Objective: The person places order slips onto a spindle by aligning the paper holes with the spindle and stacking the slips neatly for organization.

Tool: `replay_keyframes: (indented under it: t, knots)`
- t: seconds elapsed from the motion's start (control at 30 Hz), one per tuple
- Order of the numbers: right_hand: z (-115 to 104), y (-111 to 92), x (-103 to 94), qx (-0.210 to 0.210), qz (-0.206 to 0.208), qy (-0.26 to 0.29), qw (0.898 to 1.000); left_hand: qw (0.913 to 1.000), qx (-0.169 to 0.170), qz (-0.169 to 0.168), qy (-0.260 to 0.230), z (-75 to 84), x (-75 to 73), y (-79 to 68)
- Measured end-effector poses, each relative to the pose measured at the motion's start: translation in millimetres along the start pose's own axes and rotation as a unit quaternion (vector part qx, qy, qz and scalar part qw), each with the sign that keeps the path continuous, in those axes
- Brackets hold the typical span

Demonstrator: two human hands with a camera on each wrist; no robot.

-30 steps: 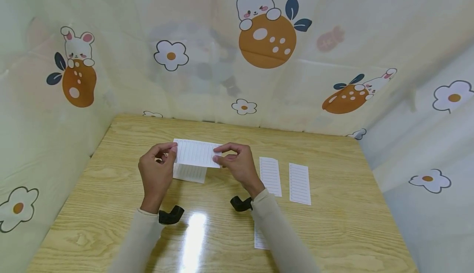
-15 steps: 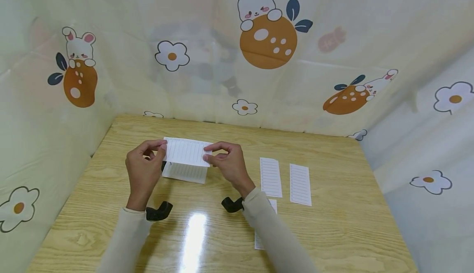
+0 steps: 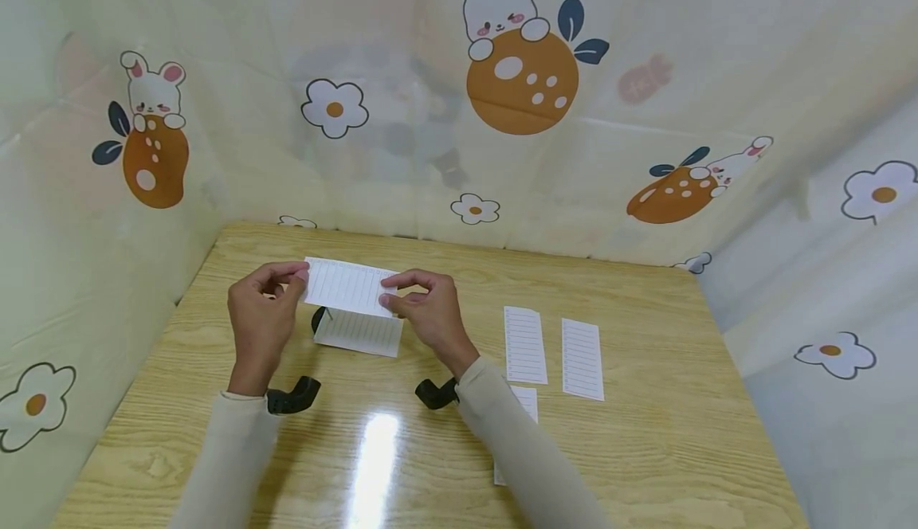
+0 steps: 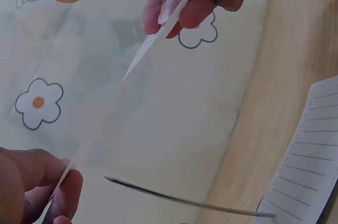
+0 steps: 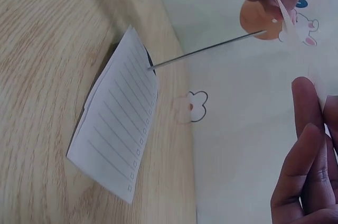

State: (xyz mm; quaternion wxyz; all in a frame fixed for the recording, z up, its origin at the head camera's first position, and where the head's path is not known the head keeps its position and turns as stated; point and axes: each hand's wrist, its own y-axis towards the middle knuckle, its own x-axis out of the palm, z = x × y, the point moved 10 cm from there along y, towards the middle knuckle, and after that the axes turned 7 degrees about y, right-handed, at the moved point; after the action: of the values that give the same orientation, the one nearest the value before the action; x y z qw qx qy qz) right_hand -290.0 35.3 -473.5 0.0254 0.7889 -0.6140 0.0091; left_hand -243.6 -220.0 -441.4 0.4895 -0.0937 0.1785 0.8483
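In the head view my left hand [image 3: 261, 318] pinches the left end of a white lined paper slip [image 3: 347, 286], thumb against fingers. The slip's right end is pinched by my right hand [image 3: 430, 314]. Both hold it raised, ruled side toward the head camera. Below it stands a bill spike, its thin metal pin [image 5: 206, 52] rising bare and its black base [image 3: 319, 319] partly showing. Another lined slip [image 5: 113, 123] sits low on the pin. In the left wrist view the spike's tip [image 4: 111, 179] is apart from the held slip, seen edge-on.
Two lined slips [image 3: 526, 346] [image 3: 583, 359] lie side by side on the wooden table [image 3: 667, 433], right of my hands. More paper [image 3: 527, 401] lies partly under my right sleeve. Black pieces [image 3: 294, 396] sit at both wrists. A patterned curtain [image 3: 402, 170] encloses the table's back and sides.
Both hands have moved left and slightly up with the slip, keeping their pinch. The spike's base, hidden at first, now shows, as does paper near the right sleeve.
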Motion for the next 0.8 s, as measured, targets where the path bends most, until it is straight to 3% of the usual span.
replay_keyframes:
  t: [0.23, 0.5, 0.8]
  knots:
    - [0.1, 3.0, 4.6, -0.004, 0.005, -0.002, 1.0, 0.9998, -0.018, -0.002, 0.007, -6.9, 0.8, 4.1]
    - [12.7, 3.8, 6.3, 0.021, 0.016, -0.013, 1.0, 0.9986, -0.052, -0.003, 0.005, -23.3, 3.6, 4.4]
    - [21.7, 2.8, 5.6, 0.027, 0.02, -0.011, 0.999, 0.9987, -0.051, -0.002, -0.003, -27.9, 6.9, 6.2]
